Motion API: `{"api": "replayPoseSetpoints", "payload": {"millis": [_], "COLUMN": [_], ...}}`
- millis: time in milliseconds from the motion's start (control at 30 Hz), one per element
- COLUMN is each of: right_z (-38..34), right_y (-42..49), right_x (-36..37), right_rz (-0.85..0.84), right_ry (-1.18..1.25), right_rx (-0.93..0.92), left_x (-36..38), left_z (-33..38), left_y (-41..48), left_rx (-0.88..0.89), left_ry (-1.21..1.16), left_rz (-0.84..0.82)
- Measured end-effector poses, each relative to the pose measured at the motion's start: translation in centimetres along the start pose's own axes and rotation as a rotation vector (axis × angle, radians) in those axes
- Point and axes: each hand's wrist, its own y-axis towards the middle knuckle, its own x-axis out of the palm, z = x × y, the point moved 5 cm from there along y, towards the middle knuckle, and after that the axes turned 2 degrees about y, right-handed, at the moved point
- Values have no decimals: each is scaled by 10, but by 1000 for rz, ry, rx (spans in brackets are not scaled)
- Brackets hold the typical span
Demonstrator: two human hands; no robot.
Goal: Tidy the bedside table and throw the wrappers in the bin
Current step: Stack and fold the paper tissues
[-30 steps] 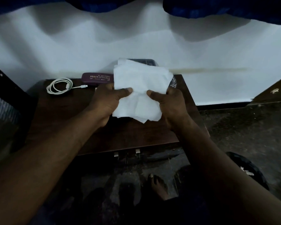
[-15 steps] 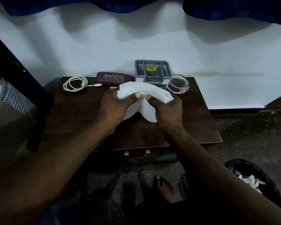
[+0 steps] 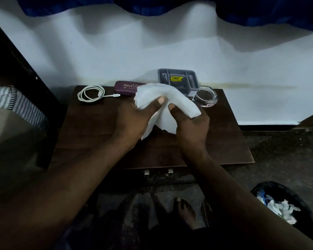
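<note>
A white cloth is folded over above the dark wooden bedside table. My left hand grips its left side with the thumb on top. My right hand pinches its right side, thumb close to the left thumb. Along the table's back edge lie a coiled white cable, a maroon spectacle case, a grey compartment tray and a clear glass bowl. A black bin holding white wrappers stands on the floor at the lower right.
A white wall rises behind the table, with blue fabric hanging above. A bed with striped cloth and a dark frame stands at the left. My bare foot is on the dark floor below the table.
The cloth was spread flat between my hands a second ago; it is now folded over and bunched, with my thumbs brought together. The view has tilted down, showing the bin.
</note>
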Motion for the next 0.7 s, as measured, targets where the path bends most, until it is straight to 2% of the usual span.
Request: {"api": "replayPoseSetpoints", "payload": {"millis": [67, 167, 300, 433, 500, 567, 700], "right_z": [1, 22, 37, 23, 18, 20, 34], "right_y": [-2, -8, -10, -6, -3, -5, -15], "right_x": [-1, -4, -4, 1, 4, 5, 0], "right_rz": [-28, -21, 0, 27, 20, 0, -11], "right_ry": [-18, -101, -93, -78, -35, -53, -145], "right_rx": [3, 79, 161, 49, 24, 23, 57], "left_x": [1, 0, -7, -10, -8, -6, -8], "left_z": [-7, -27, -36, -18, -10, -18, -41], "left_y": [-1, -3, -5, -4, -2, -1, -8], "left_rx": [-39, -130, -184, -57, -27, -87, -156], "left_ry": [-34, 95, 216, 266, 162, 76, 286], "left_rz": [-82, -173, -131, -32, -49, -94, -111]}}
